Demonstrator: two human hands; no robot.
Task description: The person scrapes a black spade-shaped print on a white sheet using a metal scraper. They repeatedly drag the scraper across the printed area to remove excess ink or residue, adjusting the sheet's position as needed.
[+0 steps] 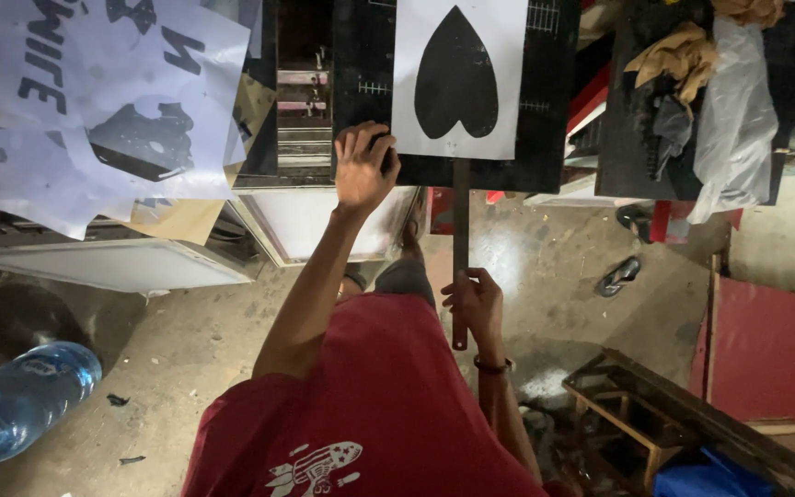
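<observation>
My left hand rests with curled fingers on the near left edge of a black board, beside a white sheet printed with a black upside-down heart. My right hand grips a long dark handle bar that runs from the board's near edge down toward me. The bar's lower end pokes out below my fingers. I wear a red shirt that fills the lower middle.
White printed stencil sheets overlap at the upper left above a framed screen. A blue water bottle lies at the left. Rags and plastic sit upper right; a wooden crate stands lower right, a sandal on the concrete floor.
</observation>
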